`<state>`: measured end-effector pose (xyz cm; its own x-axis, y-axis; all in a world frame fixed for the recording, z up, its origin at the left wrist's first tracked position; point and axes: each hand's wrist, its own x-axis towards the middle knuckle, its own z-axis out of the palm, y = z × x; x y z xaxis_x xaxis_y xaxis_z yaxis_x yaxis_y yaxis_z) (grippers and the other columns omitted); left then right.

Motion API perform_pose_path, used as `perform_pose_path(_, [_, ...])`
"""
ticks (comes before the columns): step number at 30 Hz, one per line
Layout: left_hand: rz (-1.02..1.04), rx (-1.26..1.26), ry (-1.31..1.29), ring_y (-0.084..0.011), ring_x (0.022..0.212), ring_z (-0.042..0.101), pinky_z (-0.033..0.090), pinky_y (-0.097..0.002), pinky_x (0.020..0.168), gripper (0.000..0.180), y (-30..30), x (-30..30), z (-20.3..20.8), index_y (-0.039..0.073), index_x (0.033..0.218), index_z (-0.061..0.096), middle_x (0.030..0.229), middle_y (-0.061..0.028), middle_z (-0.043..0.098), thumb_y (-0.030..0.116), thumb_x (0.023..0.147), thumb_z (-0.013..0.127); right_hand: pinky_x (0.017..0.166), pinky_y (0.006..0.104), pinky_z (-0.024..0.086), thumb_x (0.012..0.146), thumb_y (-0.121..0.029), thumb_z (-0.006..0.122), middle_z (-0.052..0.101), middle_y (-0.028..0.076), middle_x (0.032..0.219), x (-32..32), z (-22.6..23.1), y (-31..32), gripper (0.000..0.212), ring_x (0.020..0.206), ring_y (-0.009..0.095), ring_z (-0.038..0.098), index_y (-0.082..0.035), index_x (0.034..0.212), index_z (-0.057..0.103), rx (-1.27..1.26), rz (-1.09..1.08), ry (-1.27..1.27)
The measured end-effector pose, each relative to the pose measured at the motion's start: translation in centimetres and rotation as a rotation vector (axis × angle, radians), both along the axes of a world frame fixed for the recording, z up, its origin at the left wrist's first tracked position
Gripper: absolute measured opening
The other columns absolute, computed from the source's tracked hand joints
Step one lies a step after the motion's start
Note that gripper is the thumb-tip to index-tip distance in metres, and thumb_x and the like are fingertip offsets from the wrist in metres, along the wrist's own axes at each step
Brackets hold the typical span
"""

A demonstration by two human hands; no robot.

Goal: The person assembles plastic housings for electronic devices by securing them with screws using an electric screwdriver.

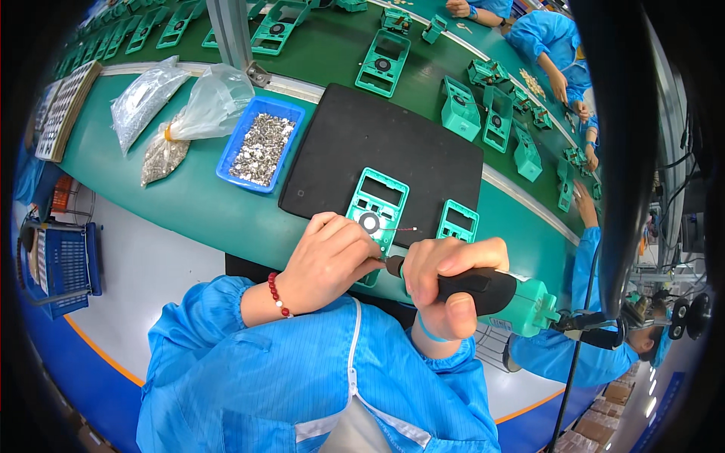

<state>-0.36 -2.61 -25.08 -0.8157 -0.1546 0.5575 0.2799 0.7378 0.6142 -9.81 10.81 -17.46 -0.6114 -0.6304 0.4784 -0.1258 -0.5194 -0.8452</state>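
Note:
My right hand (453,275) is wrapped round a black and green electric screwdriver (529,306), whose tip points left. Close to that tip, the fingers of my left hand (328,260) are pinched together; whatever they hold is too small to make out. Under the left fingers lies a green plastic housing (400,198) with a rectangular window. A round white-centred part (369,221) sits in it, and a thin red wire runs out to the right. My left hand covers some of its lower part. A second green housing (472,219) lies just right, partly hidden by my right hand.
A black mat (347,143) lies beneath the housings. Left of it stand a blue tray (224,162) of small metal parts and two clear bags (219,98). Beyond, a green conveyor (332,68) carries several housings. Co-workers' arms (555,79) reach in at right; a dark cable (578,355) hangs there.

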Motion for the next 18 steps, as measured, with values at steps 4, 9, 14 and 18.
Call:
perform_pose_path(4, [-0.01, 0.013, -0.009, -0.0206, 0.085, 0.059, 0.042, -0.0356, 0.083, 0.025, 0.1, 0.0, 0.0, 0.009, 0.087, 0.062, 0.086, -0.0013, 0.059, 0.014, 0.071, 0.081, 0.043, 0.0284, 0.04, 0.091, -0.031, 0.068, 0.054, 0.006, 0.062, -0.2, -0.1, 0.1, 0.035, 0.05, 0.013, 0.047, -0.004, 0.101, 0.047, -0.005, 0.019, 0.005])
perform_pose_path(9, [-0.034, -0.014, -0.007, -0.0203, 0.087, 0.058, 0.043, -0.0354, 0.083, 0.023, 0.1, -0.1, 0.3, 0.008, 0.089, 0.063, 0.088, -0.0018, 0.059, 0.014, 0.073, 0.079, 0.043, 0.0285, 0.04, 0.09, -0.032, 0.068, 0.054, 0.006, 0.062, -0.1, 0.2, 0.0, 0.036, 0.049, 0.013, 0.047, -0.004, 0.1, 0.047, 0.01, 0.008, 0.002])
perform_pose_path(14, [-0.04, -0.066, -0.041, -0.0215, 0.088, 0.058, 0.043, -0.0361, 0.084, 0.027, 0.2, 0.1, 0.3, 0.007, 0.093, 0.063, 0.091, -0.0029, 0.059, 0.015, 0.073, 0.078, 0.062, 0.0306, 0.041, 0.084, -0.001, 0.071, 0.057, 0.009, 0.076, -0.3, -1.3, 1.2, 0.034, 0.067, 0.015, 0.052, -0.001, 0.11, 0.05, -0.013, 0.17, -0.055])
perform_pose_path(18, [-0.049, -0.12, -0.232, -0.0236, 0.104, 0.058, 0.044, -0.037, 0.088, 0.07, 0.4, 0.6, 2.1, 0.001, 0.127, 0.056, 0.115, -0.0085, 0.058, 0.035, 0.071, 0.08, 0.055, 0.027, 0.039, 0.085, -0.016, 0.079, 0.056, 0.008, 0.071, -0.8, -1.7, 1.9, 0.04, 0.062, 0.013, 0.052, 0.0, 0.106, 0.05, -0.042, 0.008, -0.071])
